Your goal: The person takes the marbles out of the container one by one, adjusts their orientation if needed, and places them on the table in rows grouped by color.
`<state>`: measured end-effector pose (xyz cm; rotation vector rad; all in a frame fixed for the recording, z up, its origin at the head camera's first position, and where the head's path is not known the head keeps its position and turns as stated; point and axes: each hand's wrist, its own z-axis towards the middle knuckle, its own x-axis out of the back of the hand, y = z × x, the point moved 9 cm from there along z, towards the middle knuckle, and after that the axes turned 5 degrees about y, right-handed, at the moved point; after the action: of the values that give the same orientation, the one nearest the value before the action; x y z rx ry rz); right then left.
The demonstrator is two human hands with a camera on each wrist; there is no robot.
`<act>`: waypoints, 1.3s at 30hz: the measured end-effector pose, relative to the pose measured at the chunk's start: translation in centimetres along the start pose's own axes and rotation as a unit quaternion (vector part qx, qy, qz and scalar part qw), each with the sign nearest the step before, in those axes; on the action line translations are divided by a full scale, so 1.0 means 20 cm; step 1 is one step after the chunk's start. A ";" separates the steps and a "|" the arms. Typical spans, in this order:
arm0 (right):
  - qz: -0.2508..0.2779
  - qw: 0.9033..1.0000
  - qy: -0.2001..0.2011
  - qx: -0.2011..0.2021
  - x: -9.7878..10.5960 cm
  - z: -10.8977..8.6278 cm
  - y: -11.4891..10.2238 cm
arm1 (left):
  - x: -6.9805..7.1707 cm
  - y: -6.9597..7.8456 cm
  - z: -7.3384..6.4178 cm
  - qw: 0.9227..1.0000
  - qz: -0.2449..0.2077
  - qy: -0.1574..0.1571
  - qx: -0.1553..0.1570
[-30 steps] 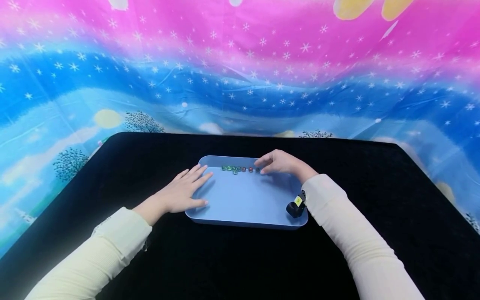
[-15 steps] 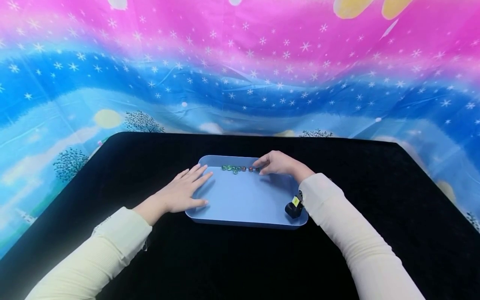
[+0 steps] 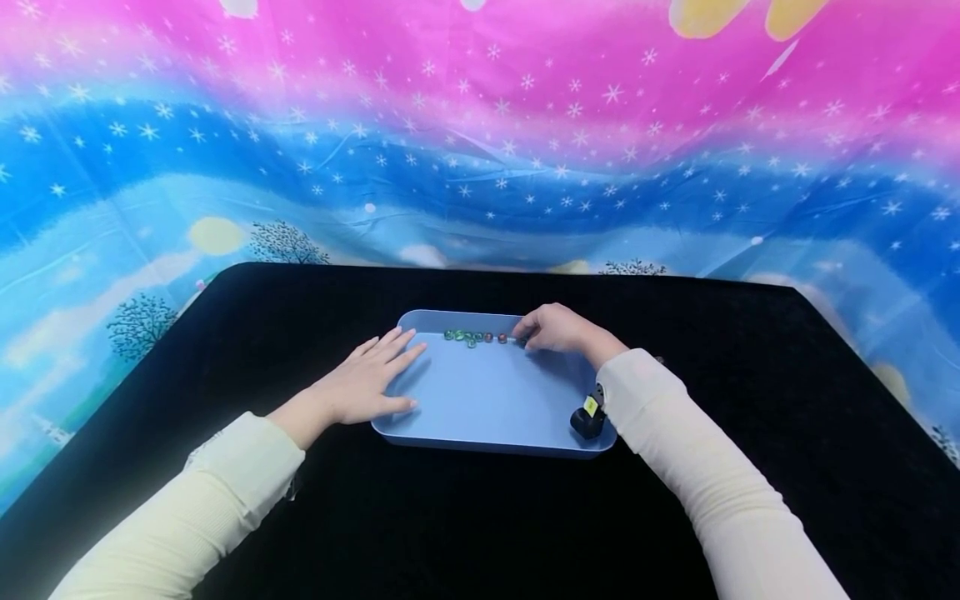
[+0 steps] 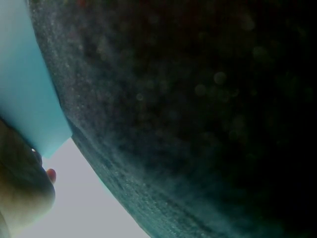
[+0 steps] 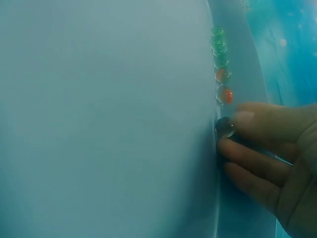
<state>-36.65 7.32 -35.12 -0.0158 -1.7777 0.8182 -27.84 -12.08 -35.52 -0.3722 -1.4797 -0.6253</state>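
Right hand [image 3: 558, 327] at the far side of the tray [image 3: 487, 396]!
Grip apparently clamped on a dark marble [image 5: 225, 127]; left hand [image 3: 371, 379] spread, fingers apart.

Long cream sleeves [image 3: 742, 500] are worn on both sides, kinda wrinkled and finished off with wide, loose-looking cuffs [image 3: 251, 458]. Next to the right one, a small black camera [image 3: 584, 424] is worn, tagged with a little yellow sticker [image 3: 591, 406].

head view bright; left wrist view dark, blurred; soft shadow on tray [image 3: 480, 392].
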 end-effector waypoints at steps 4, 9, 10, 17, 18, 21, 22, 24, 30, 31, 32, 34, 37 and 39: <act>-0.018 1.000 0.004 0.007 0.00 0.00 0.00 | 0.00 0.00 0.00 1.000 0.001 0.000 -0.001; -0.035 0.999 0.009 0.008 -0.01 0.00 0.00 | -0.01 0.00 0.00 1.000 0.004 -0.004 0.002; -0.037 0.999 0.011 0.007 -0.01 0.00 0.00 | -0.01 0.00 0.00 1.000 0.004 -0.005 0.001; -0.050 0.999 0.021 0.001 0.00 -0.01 0.01 | 0.00 0.00 0.01 1.000 0.004 -0.007 0.000; -0.053 0.998 0.022 0.003 0.00 -0.01 0.00 | 0.00 0.00 0.01 1.000 0.005 -0.006 0.000; -0.060 0.998 0.024 0.006 0.00 -0.01 0.00 | 0.00 0.00 0.01 1.000 0.004 -0.006 0.000; -0.061 0.998 0.024 0.008 0.00 -0.01 0.00 | 0.00 0.00 0.01 1.000 0.003 -0.006 0.001; -0.060 0.998 0.023 0.012 0.00 -0.01 0.00 | 0.00 0.00 0.01 1.000 0.003 -0.005 0.001; -0.035 0.999 0.022 0.013 0.01 -0.02 -0.01 | 0.01 0.01 0.01 1.000 -0.002 0.004 -0.006; -0.028 0.999 0.024 0.015 0.01 -0.03 -0.01 | 0.01 0.01 0.01 1.000 -0.002 0.004 -0.006; -0.020 0.999 0.027 0.017 0.02 -0.03 -0.01 | 0.01 0.01 0.01 1.000 -0.003 0.004 -0.005; -0.005 0.999 0.034 0.019 0.04 -0.03 -0.02 | 0.01 0.01 0.00 1.000 -0.003 0.003 -0.004; 0.015 0.999 0.046 0.024 0.06 -0.04 -0.04 | 0.01 0.01 0.00 1.000 -0.004 0.004 -0.003; 0.026 0.998 0.053 0.023 0.07 -0.05 -0.06 | 0.01 0.00 0.00 1.000 -0.004 0.002 -0.001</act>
<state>-36.00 7.50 -33.16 -0.0741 -1.6652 0.8791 -27.80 -12.02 -35.39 -0.3671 -1.4780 -0.6342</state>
